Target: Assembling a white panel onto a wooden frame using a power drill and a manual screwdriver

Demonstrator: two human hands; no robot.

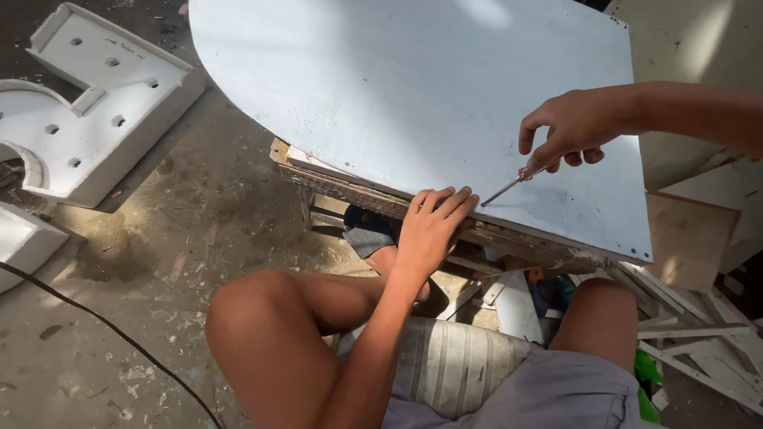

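A large white panel (pixel 429 87) with a rounded left end lies on a low wooden bench (pixel 350 189). My right hand (pixel 574 127) pinches a thin metal tool with a red handle (pixel 515 182), its tip touching the panel near the front edge. My left hand (pixel 433 226) lies flat with fingers together over the panel's front edge, just left of the tool tip. My bare knees (pixel 262 318) sit below the bench.
White hollow letter-shaped forms with round holes (pixel 95 95) lie on the dusty concrete floor at the left. A black cable (pixel 95 318) crosses the floor. Wood strips and scraps (pixel 699 334) pile up at the right, next to a brown board (pixel 687 238).
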